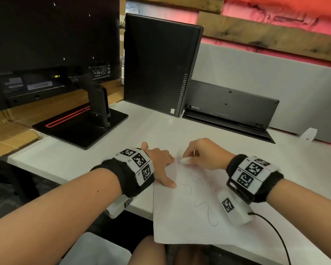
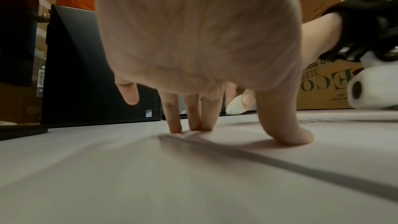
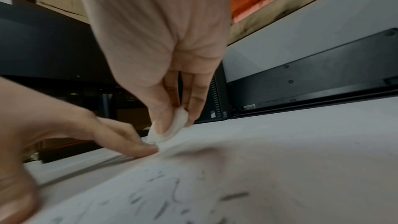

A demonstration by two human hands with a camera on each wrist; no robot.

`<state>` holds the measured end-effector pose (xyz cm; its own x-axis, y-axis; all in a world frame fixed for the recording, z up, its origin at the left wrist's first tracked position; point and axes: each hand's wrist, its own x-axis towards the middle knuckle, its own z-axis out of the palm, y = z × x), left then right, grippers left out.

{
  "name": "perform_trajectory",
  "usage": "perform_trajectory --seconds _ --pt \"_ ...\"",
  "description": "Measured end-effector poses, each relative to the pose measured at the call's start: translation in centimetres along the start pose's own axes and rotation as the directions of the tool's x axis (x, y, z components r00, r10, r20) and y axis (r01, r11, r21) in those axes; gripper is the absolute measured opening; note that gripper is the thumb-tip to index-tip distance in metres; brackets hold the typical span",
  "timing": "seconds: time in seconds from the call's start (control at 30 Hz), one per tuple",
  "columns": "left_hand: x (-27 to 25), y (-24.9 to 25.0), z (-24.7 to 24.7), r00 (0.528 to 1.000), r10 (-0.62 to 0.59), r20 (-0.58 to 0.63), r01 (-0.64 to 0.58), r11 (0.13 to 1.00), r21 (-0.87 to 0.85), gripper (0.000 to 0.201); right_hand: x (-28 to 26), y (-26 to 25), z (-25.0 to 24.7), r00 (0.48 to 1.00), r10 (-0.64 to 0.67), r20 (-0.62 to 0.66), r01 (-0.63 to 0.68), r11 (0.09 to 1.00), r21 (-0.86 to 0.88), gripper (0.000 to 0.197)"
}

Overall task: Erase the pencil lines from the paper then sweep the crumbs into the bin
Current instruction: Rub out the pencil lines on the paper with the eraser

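Note:
A white sheet of paper (image 1: 189, 222) lies at the white desk's near edge and overhangs it. It carries wavy pencil lines (image 1: 205, 206) and faint smudged marks higher up. My left hand (image 1: 163, 166) presses the paper's upper left part with straight fingers (image 2: 194, 125) and spread thumb. My right hand (image 1: 192, 157) pinches a small white eraser (image 1: 184, 161) between thumb and fingers. The eraser's tip (image 3: 163, 134) touches the paper just beyond the left fingertips (image 3: 137, 145). Dark eraser crumbs (image 3: 161, 207) lie scattered on the sheet.
A monitor (image 1: 46, 44) on a black stand base (image 1: 80, 129) is at back left. A black computer tower (image 1: 157, 64) stands behind the paper. A black keyboard (image 1: 229, 109) leans on the grey partition. A light grey container (image 1: 96, 249) sits below the desk edge. A black cable (image 1: 273, 228) trails right.

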<state>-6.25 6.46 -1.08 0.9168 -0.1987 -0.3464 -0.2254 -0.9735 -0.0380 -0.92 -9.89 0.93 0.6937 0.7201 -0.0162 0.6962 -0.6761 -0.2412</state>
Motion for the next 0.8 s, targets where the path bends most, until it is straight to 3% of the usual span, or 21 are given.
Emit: perform_trajectory --seconds 0.2,0.53,0.7,0.8 --pt "-0.1 -0.9 0.2 0.999 -0.038 -0.018 0.033 0.981 -0.190 0.084 0.9 0.6 0.7 0.997 0.035 0.063 -0.033 0.999 -0.034 0.021" --pt "-0.3 -0.7 0.1 0.999 -0.018 -0.035 0.014 0.992 -0.125 0.078 -1.7 -0.6 0.9 0.975 -0.095 0.201 0.099 0.995 -0.006 0.020" --pt "-0.7 -0.7 0.0 0.998 -0.026 -0.051 0.018 0.990 -0.140 0.078 1.3 -0.8 0.3 0.997 -0.065 0.045 0.066 0.998 -0.013 0.021" --pt "-0.8 -0.7 0.0 0.999 -0.030 -0.038 0.025 0.992 -0.123 0.079 2.0 -1.1 0.9 0.993 -0.074 0.090 0.076 0.997 -0.013 0.019"
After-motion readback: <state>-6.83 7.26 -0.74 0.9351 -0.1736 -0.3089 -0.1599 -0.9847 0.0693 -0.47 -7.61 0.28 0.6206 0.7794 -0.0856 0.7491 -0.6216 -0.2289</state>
